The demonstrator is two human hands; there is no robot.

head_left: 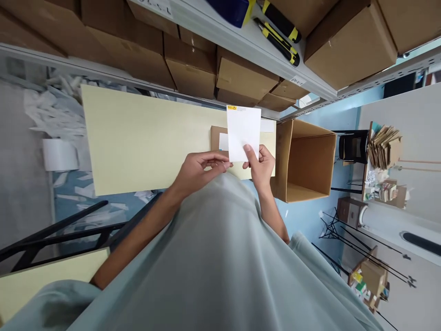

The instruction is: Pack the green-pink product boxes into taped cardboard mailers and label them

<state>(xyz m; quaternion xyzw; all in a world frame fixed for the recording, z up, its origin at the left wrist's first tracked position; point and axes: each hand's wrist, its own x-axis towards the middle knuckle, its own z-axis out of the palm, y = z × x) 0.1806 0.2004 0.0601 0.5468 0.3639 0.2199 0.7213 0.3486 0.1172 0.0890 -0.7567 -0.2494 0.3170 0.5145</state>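
Observation:
Upright in front of me is a white paper [241, 131] with a small yellow logo and fine print at its top left corner. My right hand [259, 164] grips its lower right part, thumb on the front and fingers behind. At the lower left corner, my left hand [205, 169] has its thumb and fingertips pinched together against the paper's edge. Behind the paper, a flat brown cardboard piece [216, 137] with a white label lies on the pale yellow tabletop [144, 138], partly hidden. Another white paper strip [267, 126] lies to its right.
An open cardboard box [310, 161] stands at the table's right end. Above the table, a metal shelf [220, 27] holds cardboard boxes and yellow-black utility knives [279, 43]. Paper scraps [51, 112] and a white roll [60, 155] are at left, near black metal legs [65, 230].

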